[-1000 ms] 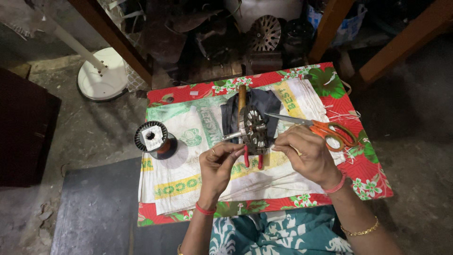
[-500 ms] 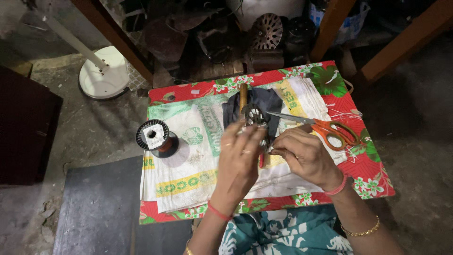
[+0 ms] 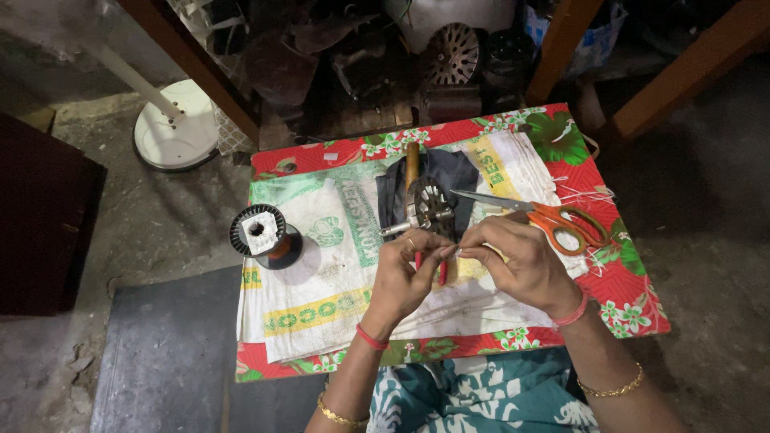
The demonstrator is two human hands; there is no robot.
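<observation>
I sit over the red floral cloth [image 3: 609, 265] with a white printed woven sack [image 3: 321, 281] spread on it. On the sack lies a small round toothed metal motor core [image 3: 431, 207], resting on a dark cloth. My judgement: to do this step well I should keep the core steady and the fine work taut. My left hand [image 3: 405, 273] curls just below the core, fingers pinched; what they grip I cannot tell. My right hand [image 3: 525, 261], just right of the core, pinches too. Orange-handled scissors [image 3: 553, 218] lie right of the core, a black wire spool [image 3: 261, 234] left.
</observation>
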